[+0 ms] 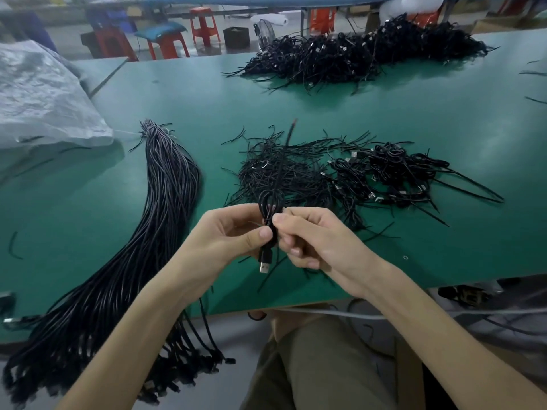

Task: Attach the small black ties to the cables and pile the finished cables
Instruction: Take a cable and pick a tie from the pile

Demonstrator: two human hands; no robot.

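Note:
My left hand (236,232) and my right hand (310,235) meet over the near middle of the green table (414,119). Between them they hold a folded black USB cable (268,211). Its silver plug hangs down below my left thumb, and one end sticks up away from me. My right thumb and forefinger pinch at the cable's bundled middle; I cannot make out a tie there. A heap of loose black ties (281,170) lies just behind my hands. To its right sits a small pile of tied cables (393,173).
A long thick bundle of straight black cables (159,217) runs down the left and hangs over the table's near edge. A big heap of cables (355,54) lies at the far side. A crumpled plastic sack (41,96) sits at far left. Red stools stand beyond the table.

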